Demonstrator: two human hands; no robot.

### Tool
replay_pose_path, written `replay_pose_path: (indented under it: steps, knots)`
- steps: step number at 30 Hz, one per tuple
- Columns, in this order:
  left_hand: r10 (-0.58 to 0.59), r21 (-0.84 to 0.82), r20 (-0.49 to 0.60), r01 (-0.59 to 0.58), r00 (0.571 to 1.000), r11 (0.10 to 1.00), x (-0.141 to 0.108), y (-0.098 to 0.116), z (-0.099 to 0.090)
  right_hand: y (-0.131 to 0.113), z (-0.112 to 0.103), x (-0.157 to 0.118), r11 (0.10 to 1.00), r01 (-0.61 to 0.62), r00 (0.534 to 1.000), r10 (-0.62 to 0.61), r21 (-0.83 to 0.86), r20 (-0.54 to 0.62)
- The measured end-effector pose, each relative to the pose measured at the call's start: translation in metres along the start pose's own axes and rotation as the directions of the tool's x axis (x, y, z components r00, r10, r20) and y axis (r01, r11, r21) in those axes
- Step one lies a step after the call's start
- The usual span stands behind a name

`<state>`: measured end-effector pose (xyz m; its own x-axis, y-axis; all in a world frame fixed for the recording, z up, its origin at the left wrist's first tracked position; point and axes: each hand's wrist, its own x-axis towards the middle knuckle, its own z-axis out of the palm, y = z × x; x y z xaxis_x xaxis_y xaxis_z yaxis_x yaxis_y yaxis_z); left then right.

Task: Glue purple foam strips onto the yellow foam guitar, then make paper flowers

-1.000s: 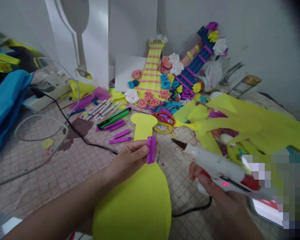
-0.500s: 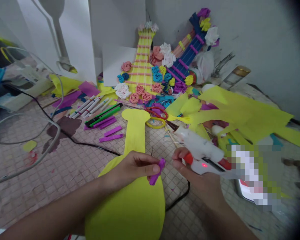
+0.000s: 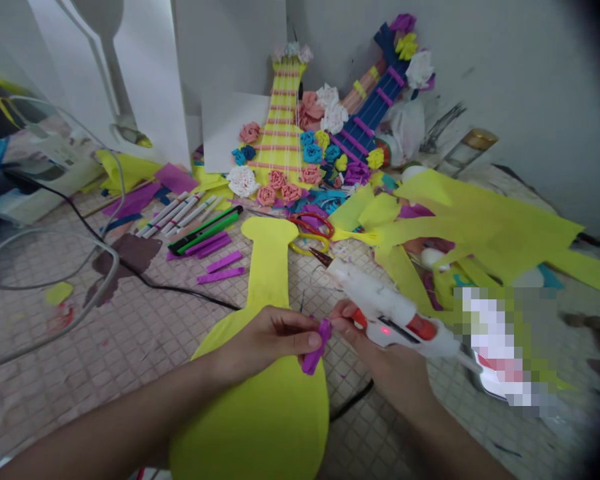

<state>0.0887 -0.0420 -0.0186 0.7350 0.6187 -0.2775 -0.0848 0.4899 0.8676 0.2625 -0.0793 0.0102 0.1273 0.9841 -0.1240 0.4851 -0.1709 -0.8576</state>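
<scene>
My left hand [image 3: 275, 337] pinches a small folded purple paper strip [image 3: 317, 348] above the body of a yellow guitar-shaped cutout [image 3: 260, 413]. Wrapped round a white and red glue gun [image 3: 375, 293], my right hand [image 3: 385, 353] has its fingertips at the upper end of the purple strip. The gun's dark nozzle points up and left, near the yellow-handled scissors [image 3: 310, 243]. Left of the cutout's neck lie loose purple strips [image 3: 220, 275].
A decorated yellow paper guitar [image 3: 283, 127] and a blue one [image 3: 373, 120] lean at the back. Green cutters [image 3: 207, 230] and markers [image 3: 167, 213] lie left. Yellow paper [image 3: 505, 220] spreads right, beyond a phone [image 3: 495, 383]. A black cable [image 3: 180, 288] crosses the table.
My right hand has moved left with the glue gun, and its fingertips now meet the purple strip. My left hand has barely moved.
</scene>
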Motion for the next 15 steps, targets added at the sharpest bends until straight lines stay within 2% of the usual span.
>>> replay_pose_path:
  steps: [2, 5, 9, 11, 15]
  knots:
    - [0.006, -0.033, 0.000, -0.006, 1.000, 0.999, 0.000, -0.001, 0.000, 0.002, 0.000, 0.000, 0.999, -0.007, 0.999, 0.008, 0.044, -0.039]
    - [0.008, -0.096, -0.019, -0.009, 1.000, 0.995, -0.001, -0.001, 0.002, 0.005, -0.001, 0.002, 0.984, 0.077, 0.994, -0.063, 0.160, -0.090]
    - [0.063, -0.327, -0.094, -0.091, 0.994, 0.940, -0.002, 0.002, 0.003, 0.012, -0.005, 0.005, 0.929, 0.182, 0.980, -0.146, 0.322, -0.132]
    - [0.116, -0.387, -0.122, -0.155, 0.986, 0.909, -0.003, 0.007, 0.001, 0.015, -0.009, 0.005, 0.901, 0.217, 0.975, -0.182, 0.375, -0.128]
    - [0.209, -0.378, -0.178, -0.263, 0.962, 0.888, -0.005, 0.015, -0.007, 0.017, -0.014, -0.001, 0.900, 0.228, 0.973, -0.223, 0.371, -0.056]
